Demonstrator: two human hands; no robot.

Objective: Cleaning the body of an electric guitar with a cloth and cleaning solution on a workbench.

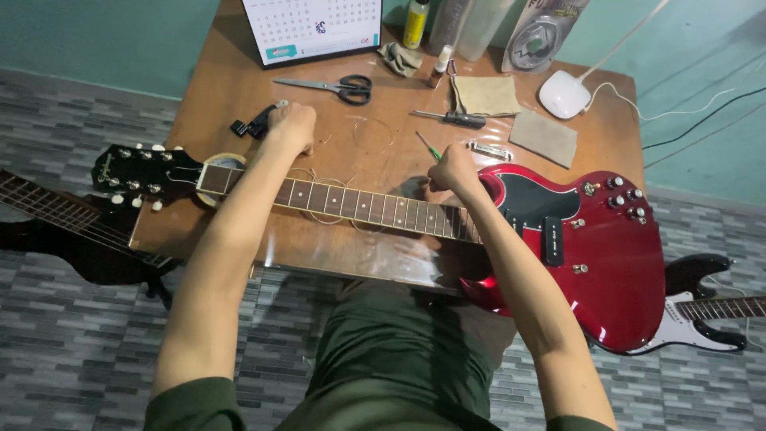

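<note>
Hands work over a red electric guitar (590, 255) lying across the tabletop (375, 136): left hand (291, 126) fisted around a black tool (254, 124), right hand (453, 166) clenched on a green-handled screwdriver (428, 147). Loose strings (323, 195) could snag; the screwdriver might slip and scratch the finish.

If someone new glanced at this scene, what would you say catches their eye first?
Most striking is the glossy red electric guitar lying across the wooden table, its body at the right edge and its black headstock to the left. Above the neck, the left hand grips a black tool, and the right hand holds a green-handled tool near the body.
</note>
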